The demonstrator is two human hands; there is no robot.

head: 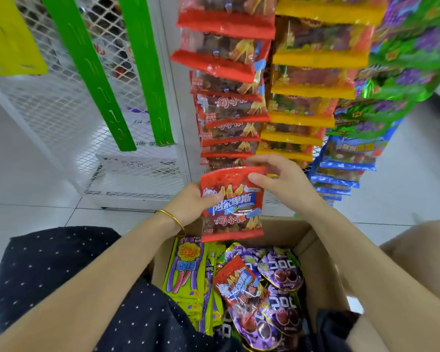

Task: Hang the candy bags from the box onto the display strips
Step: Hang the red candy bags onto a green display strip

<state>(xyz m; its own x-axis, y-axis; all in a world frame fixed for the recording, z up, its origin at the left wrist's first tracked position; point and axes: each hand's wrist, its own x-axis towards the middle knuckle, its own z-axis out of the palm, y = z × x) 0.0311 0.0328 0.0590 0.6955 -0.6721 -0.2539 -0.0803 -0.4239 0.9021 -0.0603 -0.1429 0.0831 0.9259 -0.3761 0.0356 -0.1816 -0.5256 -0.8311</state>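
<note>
Glossy red candy bag [233, 204] pinched flat by left hand [192, 203], right hand [281, 181] gripping its top edge

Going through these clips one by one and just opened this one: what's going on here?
A person is stocking a candy display. Both hands hold one red candy bag: the left hand grips its side, the right hand pinches its top edge, just below a column of matching red bags already hanging. The bag isn't visibly hooked on yet. Underneath, an open cardboard box holds more bags, including another red one, and two green strips hang bare on the left.
</note>
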